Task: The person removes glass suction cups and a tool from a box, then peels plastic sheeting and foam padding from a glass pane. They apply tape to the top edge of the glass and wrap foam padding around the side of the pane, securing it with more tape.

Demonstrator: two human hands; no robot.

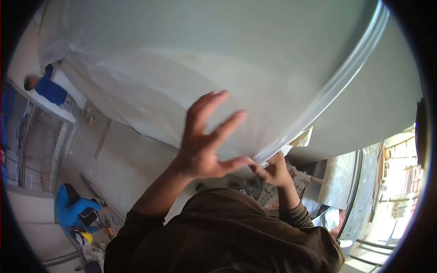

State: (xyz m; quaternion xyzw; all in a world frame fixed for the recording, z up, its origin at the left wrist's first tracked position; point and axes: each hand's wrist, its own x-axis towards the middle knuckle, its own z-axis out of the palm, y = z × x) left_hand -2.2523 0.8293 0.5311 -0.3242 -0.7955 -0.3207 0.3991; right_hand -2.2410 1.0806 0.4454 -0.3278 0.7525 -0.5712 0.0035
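Note:
A thin, see-through plastic sheet (136,86) spreads over the large pale surface in front of me. Its gathered edge (318,107) runs as a shiny folded band from the upper right down to my right hand (274,171). The thumb and fingers of that hand pinch the lower end of the band, where creases fan out. My left hand (202,145) is raised before the sheet with its fingers spread, its thumb pointing toward the pinched end. A crumpled pale scrap (302,137) hangs just above my right hand.
A person in blue (50,88) is at the upper left. Another person in bright blue (75,209) is low at the left, near a yellow helmet (86,237). A narrow strip (104,140) lies on the dusty floor (118,168). Bright openings with bars (400,182) stand at the right.

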